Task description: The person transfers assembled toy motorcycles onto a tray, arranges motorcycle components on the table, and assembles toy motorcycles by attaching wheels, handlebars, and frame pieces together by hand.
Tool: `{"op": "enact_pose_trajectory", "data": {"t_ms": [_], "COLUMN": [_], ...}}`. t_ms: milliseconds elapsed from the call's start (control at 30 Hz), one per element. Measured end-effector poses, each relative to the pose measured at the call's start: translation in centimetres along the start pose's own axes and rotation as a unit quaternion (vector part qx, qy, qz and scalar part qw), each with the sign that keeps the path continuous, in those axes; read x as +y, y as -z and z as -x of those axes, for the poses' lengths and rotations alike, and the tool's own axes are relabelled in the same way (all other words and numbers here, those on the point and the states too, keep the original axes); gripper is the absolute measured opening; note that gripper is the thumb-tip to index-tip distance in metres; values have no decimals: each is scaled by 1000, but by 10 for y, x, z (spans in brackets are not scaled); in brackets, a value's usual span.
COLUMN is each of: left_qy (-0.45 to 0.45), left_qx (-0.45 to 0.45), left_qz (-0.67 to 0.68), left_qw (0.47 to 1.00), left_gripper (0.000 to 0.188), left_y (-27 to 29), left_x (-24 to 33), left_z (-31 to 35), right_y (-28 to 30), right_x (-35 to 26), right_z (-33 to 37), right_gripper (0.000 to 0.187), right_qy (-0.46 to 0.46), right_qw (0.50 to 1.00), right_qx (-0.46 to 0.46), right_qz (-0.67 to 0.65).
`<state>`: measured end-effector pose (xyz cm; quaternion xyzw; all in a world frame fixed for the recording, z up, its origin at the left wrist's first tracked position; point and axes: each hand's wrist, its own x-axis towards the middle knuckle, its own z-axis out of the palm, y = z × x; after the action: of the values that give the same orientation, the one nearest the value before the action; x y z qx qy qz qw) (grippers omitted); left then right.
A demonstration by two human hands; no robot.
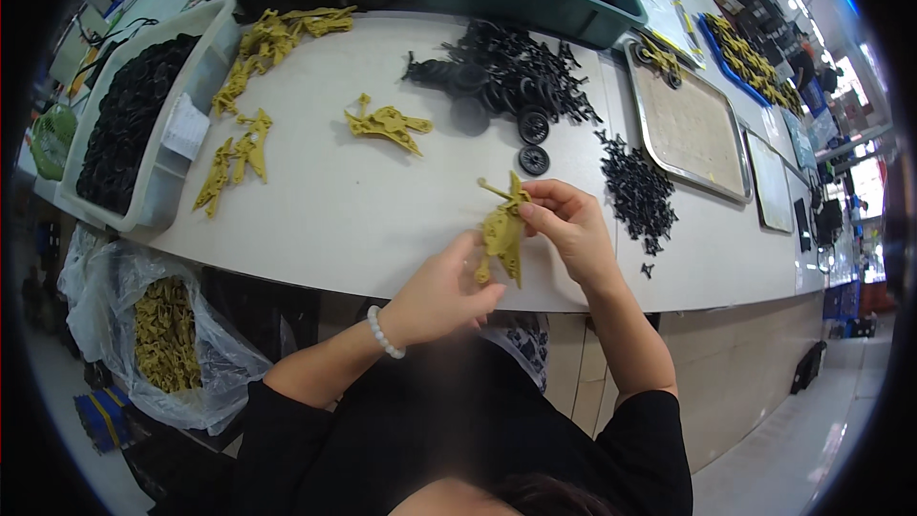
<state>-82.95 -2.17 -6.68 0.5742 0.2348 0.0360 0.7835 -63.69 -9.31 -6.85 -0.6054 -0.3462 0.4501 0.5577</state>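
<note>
Over the table's near edge, my right hand [570, 227] pinches the upper end of a yellow plastic toy frame [501, 237], which looks like a toy motorbike body. My left hand [441, 289] is beside the frame's lower end, thumb and fingers apart; whether it touches the frame I cannot tell. Just beyond my right hand lies a black spoked toy wheel [534, 161], with another wheel [533, 124] behind it at the edge of a heap of small black parts [521, 62]. A second yellow frame [389, 124] lies alone further left.
More yellow frames [250, 148] lie at left, beside a white bin [153, 186] of black parts. Teal bin [535, 0] stands at the back. Small black pieces [635, 191] lie near a metal-rimmed tray [693, 129] on the right. A plastic bag [224, 373] of yellow parts sits below left.
</note>
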Motion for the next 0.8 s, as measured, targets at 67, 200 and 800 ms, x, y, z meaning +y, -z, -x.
{"op": "enact_pose_trajectory", "data": {"t_ms": [67, 200, 800], "left_qy": [-38, -177, -376], "left_qx": [14, 238, 116], "left_qz": [-80, -329, -527], "left_qw": [996, 897, 753], "left_gripper": [46, 29, 24], "left_y": [6, 55, 83], "left_x": [-2, 20, 29], "left_z": [2, 11, -14], "right_y": [3, 13, 16], "right_x": [-4, -4, -54], "right_z": [0, -1, -46], "right_gripper": [24, 24, 25], "right_qy": [-7, 3, 122], "right_qw": [1000, 1000, 969], "right_qx": [2, 8, -10], "right_qz": [-6, 13, 216]}}
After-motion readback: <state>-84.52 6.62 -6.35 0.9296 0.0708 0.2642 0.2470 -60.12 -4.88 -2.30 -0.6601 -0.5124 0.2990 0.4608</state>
